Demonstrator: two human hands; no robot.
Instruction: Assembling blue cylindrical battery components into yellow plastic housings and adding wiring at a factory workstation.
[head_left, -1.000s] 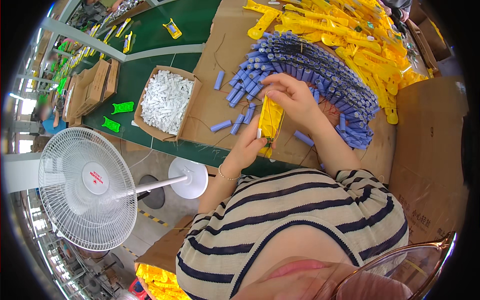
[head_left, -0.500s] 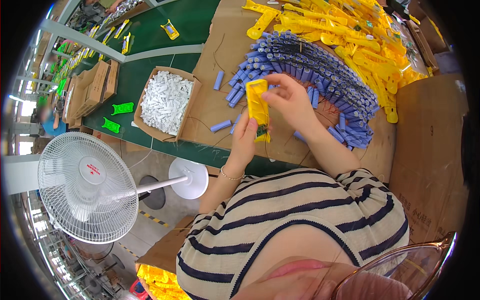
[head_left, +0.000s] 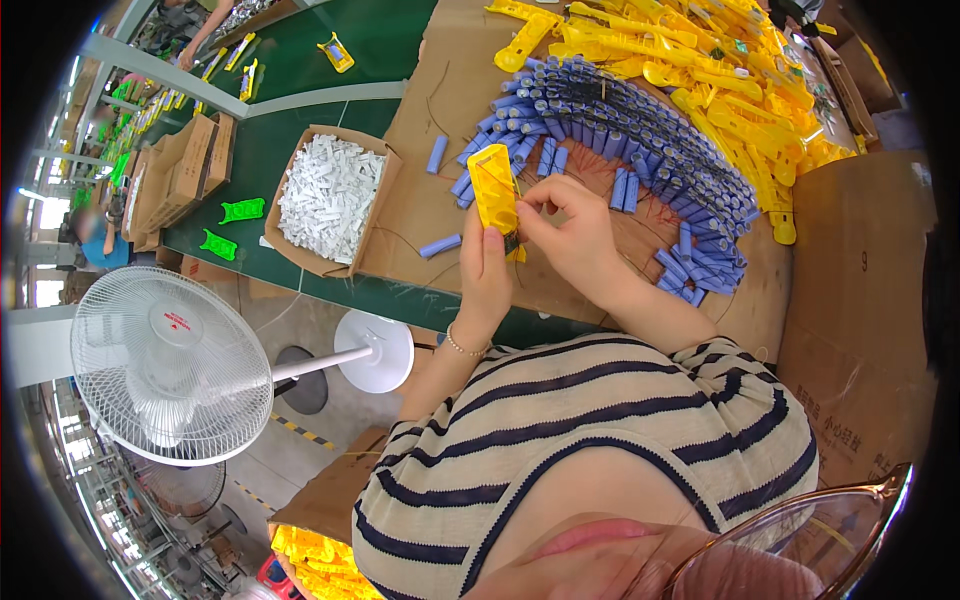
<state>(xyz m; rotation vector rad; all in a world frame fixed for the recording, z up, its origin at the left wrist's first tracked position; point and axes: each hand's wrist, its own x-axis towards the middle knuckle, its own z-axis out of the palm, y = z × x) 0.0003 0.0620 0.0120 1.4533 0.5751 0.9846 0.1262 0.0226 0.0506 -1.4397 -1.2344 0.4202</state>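
Observation:
A yellow plastic housing [head_left: 494,192] is tilted up over the near edge of the cardboard-covered table, with my left hand [head_left: 487,275] closed round its lower end. Something dark shows at that end, partly hidden by my fingers. Beside the housing's right edge, my right hand [head_left: 570,228] has thumb and forefinger pinched together; whatever is between them is too small to make out. Just beyond both hands lie blue cylindrical batteries [head_left: 625,190] with thin wires, some loose, and many stand packed in a curved block [head_left: 640,120].
Yellow plastic parts [head_left: 690,60] are heaped at the back right. To the left, a carton of white pieces [head_left: 332,200] and green plastic parts [head_left: 242,210] sit on the green surface. A white fan [head_left: 172,365] stands at left; a tall cardboard box [head_left: 855,290] borders the right.
The housing has shifted slightly left and turned in my left hand. My right hand has dropped from its upper end to its right edge, fingers now pinched.

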